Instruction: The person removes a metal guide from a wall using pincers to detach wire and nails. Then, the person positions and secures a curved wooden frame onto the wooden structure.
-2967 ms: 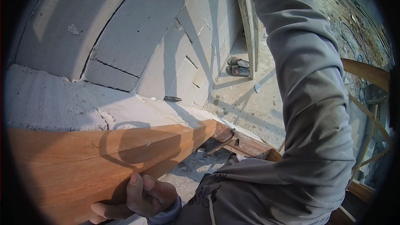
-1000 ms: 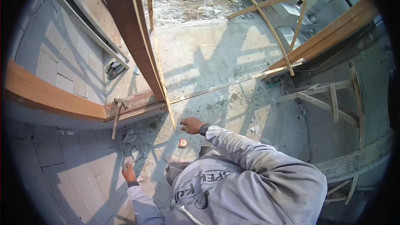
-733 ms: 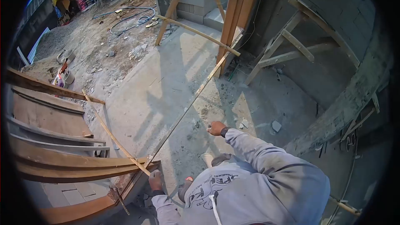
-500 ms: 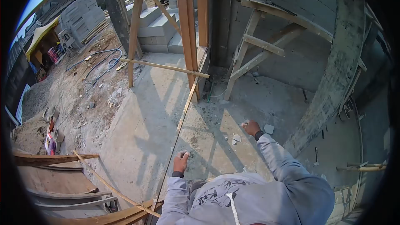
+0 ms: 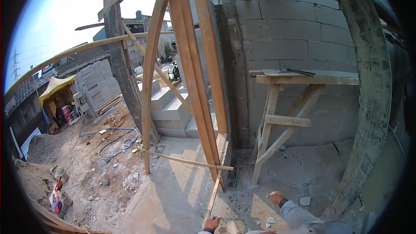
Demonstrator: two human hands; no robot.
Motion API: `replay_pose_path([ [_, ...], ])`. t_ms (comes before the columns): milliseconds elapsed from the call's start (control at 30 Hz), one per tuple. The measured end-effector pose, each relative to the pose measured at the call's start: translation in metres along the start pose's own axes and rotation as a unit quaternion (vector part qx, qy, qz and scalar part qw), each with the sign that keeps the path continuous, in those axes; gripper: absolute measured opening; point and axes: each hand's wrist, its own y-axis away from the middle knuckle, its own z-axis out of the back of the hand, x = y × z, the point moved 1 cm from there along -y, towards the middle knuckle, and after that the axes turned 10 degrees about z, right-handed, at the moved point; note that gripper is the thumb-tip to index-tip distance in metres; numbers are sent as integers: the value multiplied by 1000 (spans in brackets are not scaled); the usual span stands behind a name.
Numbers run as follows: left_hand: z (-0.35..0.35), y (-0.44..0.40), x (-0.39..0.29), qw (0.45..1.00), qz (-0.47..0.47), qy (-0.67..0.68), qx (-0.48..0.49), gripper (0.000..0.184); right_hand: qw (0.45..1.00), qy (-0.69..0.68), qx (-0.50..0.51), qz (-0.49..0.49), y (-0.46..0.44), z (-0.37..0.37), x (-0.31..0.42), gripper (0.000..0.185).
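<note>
Low in the view, my left hand [image 5: 212, 222] is loosely bent with its fingers slightly apart and nothing visible in it. It is nearest to the thin wooden strip [image 5: 213, 198] on the floor, just right of the strip's lower end. My right hand [image 5: 275, 198] hangs over the concrete floor with relaxed, slightly parted fingers and holds nothing visible. Small broken pieces [image 5: 271, 220] lie below it, and a pale chunk [image 5: 305, 201] lies to its right. Ahead stands a brown wooden frame [image 5: 193, 73], with a thin crosspiece [image 5: 184, 160] near its foot.
A wooden trestle [image 5: 284, 121] carries thin dark rods [image 5: 298, 72] before the grey block wall [image 5: 288, 34]. A stained slanting post [image 5: 368, 86] stands at right. Outside are a blue hose [image 5: 116, 141], stacked blocks [image 5: 167, 110] and a yellow canopy [image 5: 55, 87].
The view has tilted up from the floor to the frame, wall and sky. Both hands now appear lower in the picture; the long orange timber and the red tape measure are out of view.
</note>
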Motion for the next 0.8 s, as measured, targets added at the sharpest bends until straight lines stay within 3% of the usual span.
replay_pose_path([
  [33, 14, -27, -16, 1000, -2, 5, -17, 52, 990, 120, -31, 63, -2, -4, 94, 46],
  [67, 28, -53, -36, 999, -6, 7, -34, 52, 983, 134, -68, 102, 1, -10, 172, 57],
  [200, 80, -132, -102, 996, -27, 10, -84, 52, 935, 75, -134, 320, -64, -26, 372, 91],
  [267, 94, -157, -135, 995, -43, 12, -94, 52, 897, -2, -151, 415, -83, -30, 448, 94],
  [367, 105, -182, -172, 993, -62, 13, -100, 52, 867, -73, -42, 492, -69, -33, 532, 82],
  [400, 107, -188, -180, 993, -64, 16, -103, 52, 852, -93, 6, 516, -65, -36, 549, 78],
  [433, 107, -192, -186, 992, -64, 19, -107, 52, 836, -103, 14, 539, -66, -40, 562, 56],
  [533, 113, -199, -191, 989, -55, 31, -131, 52, 830, -161, 153, 512, -80, -43, 579, 39],
  [567, 115, -198, -188, 987, -46, 40, -146, 52, 799, -162, 120, 567, -78, -45, 581, 34],
  [667, 125, -175, -167, 974, 4, 72, -214, 52, 792, -203, 99, 567, -98, -41, 571, 33],
  [700, 127, -163, -160, 967, 28, 82, -241, 52, 768, -293, 150, 549, -129, -41, 558, 34],
  [767, 127, -139, -149, 948, 74, 100, -292, 53, 776, -352, 123, 510, -173, -36, 539, 36],
  [800, 124, -126, -144, 937, 99, 110, -317, 53, 763, -327, 104, 547, -195, -33, 532, 36],
])
